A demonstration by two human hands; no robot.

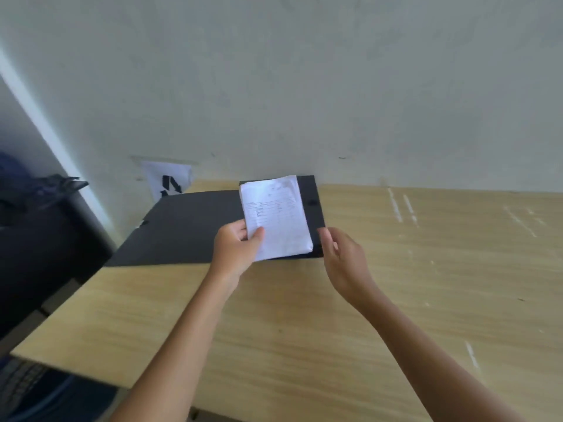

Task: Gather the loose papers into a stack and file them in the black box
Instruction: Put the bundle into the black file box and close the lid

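A white stack of papers (278,213) with faint printed lines is held over the black box (315,205), which lies open and flat on the wooden table. Its wide black lid (179,229) spreads out to the left. My left hand (236,249) grips the stack's lower left corner, thumb on top. My right hand (342,258) hovers just right of the box's near right corner, fingers apart and holding nothing. The box floor under the papers is hidden.
The wooden table (365,300) meets a pale wall at the back. A white sheet with a black mark (169,181) leans on the wall behind the lid. Dark objects (39,223) stand beyond the table's left edge.
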